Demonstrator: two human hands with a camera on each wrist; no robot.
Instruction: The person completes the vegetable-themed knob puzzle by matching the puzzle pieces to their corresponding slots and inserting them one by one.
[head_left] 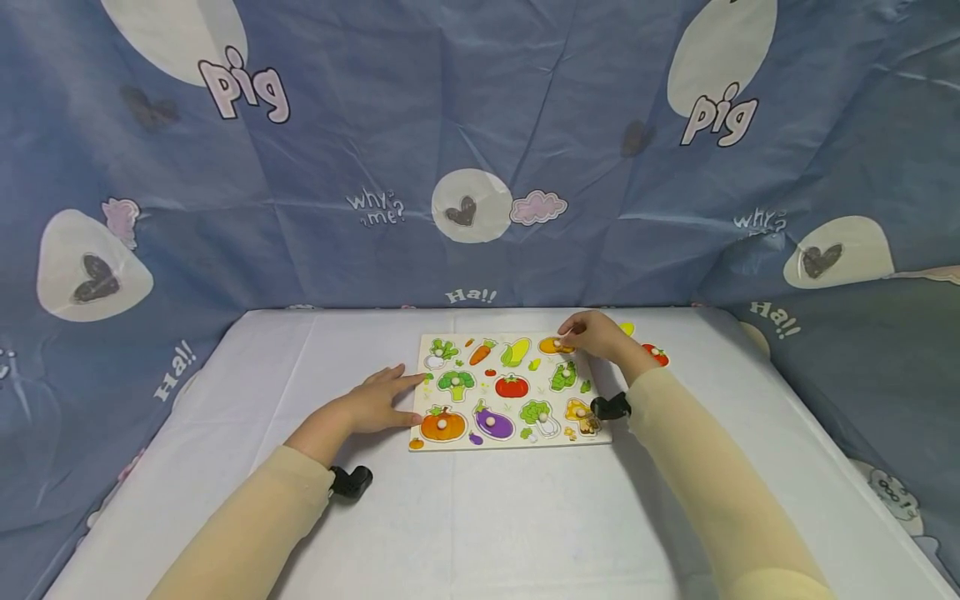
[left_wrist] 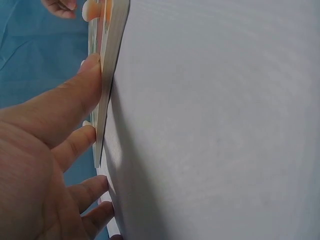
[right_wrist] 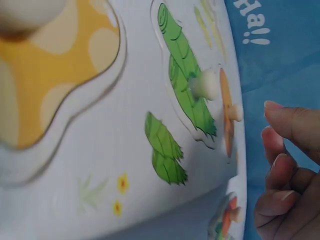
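A wooden vegetable board (head_left: 480, 446) lies flat on the white table, with knobbed pieces such as a pumpkin (head_left: 433, 428), an eggplant (head_left: 501, 426) and a tomato (head_left: 512, 388). My left hand (head_left: 375, 403) touches the board's left edge with spread fingers; in the left wrist view the thumb and a finger of that hand (left_wrist: 55, 135) rest against the edge. My right hand (head_left: 597, 337) is at the top right corner, beside an orange piece (head_left: 551, 345). In the right wrist view a small gap shows between the loosely bent fingers (right_wrist: 292, 127) and the orange piece (right_wrist: 227, 120).
A red piece (head_left: 656, 355) and a yellow piece (head_left: 627, 328) lie on the table right of the board, near my right forearm. Blue printed cloth (head_left: 480, 275) hangs behind and at both sides of the white table (head_left: 465, 525).
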